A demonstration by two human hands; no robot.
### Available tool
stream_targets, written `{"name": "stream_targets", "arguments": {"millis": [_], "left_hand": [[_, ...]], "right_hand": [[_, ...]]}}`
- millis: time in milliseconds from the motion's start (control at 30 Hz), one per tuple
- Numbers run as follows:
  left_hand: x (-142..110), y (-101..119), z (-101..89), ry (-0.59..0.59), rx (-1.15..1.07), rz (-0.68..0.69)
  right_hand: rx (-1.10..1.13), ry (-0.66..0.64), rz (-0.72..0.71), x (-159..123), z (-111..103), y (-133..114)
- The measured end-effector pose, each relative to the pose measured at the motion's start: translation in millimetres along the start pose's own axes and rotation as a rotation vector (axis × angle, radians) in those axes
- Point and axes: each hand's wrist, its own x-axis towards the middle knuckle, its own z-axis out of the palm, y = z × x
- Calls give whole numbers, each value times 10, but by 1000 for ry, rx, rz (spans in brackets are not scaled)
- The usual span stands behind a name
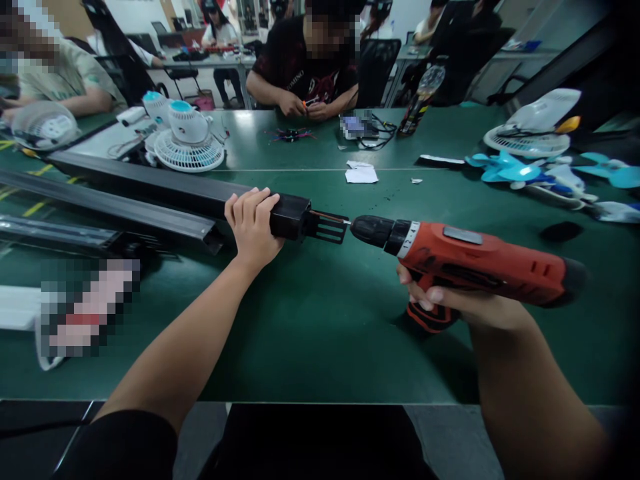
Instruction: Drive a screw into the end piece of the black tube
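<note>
My left hand (255, 227) is wrapped over the end of a long black metal profile (190, 189) lying across the green table. A slotted black bracket (327, 229) sticks out of that end, with a thin reddish wire or strip along its top. In my right hand (450, 301) is a red and black cordless drill (485, 260), gripped by its handle and pointing left. The bit at the drill's chuck (370, 229) reaches the outer end of the bracket; whether it touches, I cannot tell.
Two more black profiles (110, 203) lie at left. White fan parts (187, 143) stand behind them, and blue fan blades (505, 167) lie at right. Paper scraps (361, 173), a drink bottle (423, 100) and a small drone-like frame (293, 135) are farther back. A person (310, 60) sits opposite.
</note>
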Motion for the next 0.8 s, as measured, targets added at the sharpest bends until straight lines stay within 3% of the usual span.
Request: {"name": "stream_targets", "arguments": {"millis": [433,800], "left_hand": [[-20,-29,40,90,4,82],[-18,-25,21,65,47,78]], "right_hand": [[-8,-15,16,-18,-10,21],[31,-1,-9,11,8,-7]]}}
